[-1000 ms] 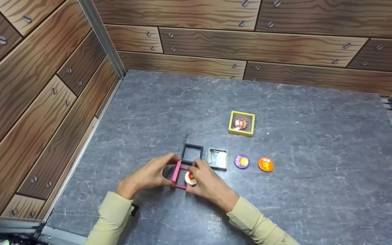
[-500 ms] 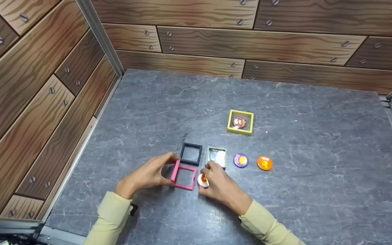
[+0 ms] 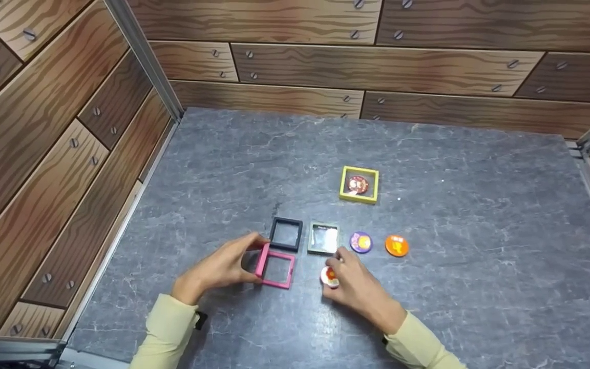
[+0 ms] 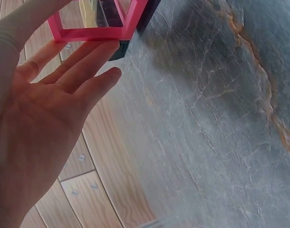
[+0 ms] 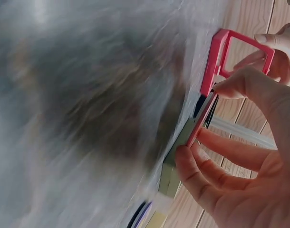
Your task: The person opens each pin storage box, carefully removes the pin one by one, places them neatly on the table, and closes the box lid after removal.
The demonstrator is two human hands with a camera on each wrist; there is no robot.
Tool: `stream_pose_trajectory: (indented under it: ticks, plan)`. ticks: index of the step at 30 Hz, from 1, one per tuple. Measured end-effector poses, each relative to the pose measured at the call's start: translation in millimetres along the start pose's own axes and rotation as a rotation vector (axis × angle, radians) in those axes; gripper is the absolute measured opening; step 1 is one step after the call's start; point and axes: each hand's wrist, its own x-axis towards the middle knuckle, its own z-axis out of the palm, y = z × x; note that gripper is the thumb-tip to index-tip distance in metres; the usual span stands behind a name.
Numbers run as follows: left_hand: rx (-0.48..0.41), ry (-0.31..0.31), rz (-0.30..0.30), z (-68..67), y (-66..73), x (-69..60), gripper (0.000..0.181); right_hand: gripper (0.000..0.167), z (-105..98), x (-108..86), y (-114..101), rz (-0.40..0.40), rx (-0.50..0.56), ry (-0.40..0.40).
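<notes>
A small pink display frame (image 3: 291, 271) lies hinged open, one half flat on the table and the other raised. My left hand (image 3: 218, 266) holds the raised half between thumb and fingers; the left wrist view shows fingers under the pink rim (image 4: 92, 34). To the right, my right hand (image 3: 364, 289) pinches a round white badge (image 3: 330, 277) with a red and yellow centre. Seen edge-on in the right wrist view, the badge (image 5: 200, 121) is tilted between thumb and fingertips. Behind the hands sit a black frame (image 3: 285, 249) and a pale green frame (image 3: 323, 252).
A purple badge (image 3: 360, 242) and an orange badge (image 3: 396, 246) lie right of the green frame. Farther back stands a yellow frame (image 3: 359, 200) with a red badge (image 3: 357, 184) inside it. Wood-patterned walls (image 3: 295, 66) border the grey marbled table (image 3: 479, 230).
My right hand has carried the white badge rightward, from over the pink frame to in front of the green one. The left hand keeps its hold on the pink frame.
</notes>
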Motion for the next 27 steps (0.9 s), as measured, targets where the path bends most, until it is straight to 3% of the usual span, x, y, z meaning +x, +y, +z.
stream_pose_trajectory:
  ticks: [9, 27]
  plan:
    - [-0.008, -0.016, -0.019, -0.5, 1.3, 1.4, 0.072, 0.036, -10.0, -12.0, 10.0, 0.073, -0.027, -0.060]
    - [-0.038, 0.003, -0.027, 1.7, 0.3, -0.5, 0.074, 0.034, -16.6, -24.9, 18.0, 0.156, -0.061, -0.063]
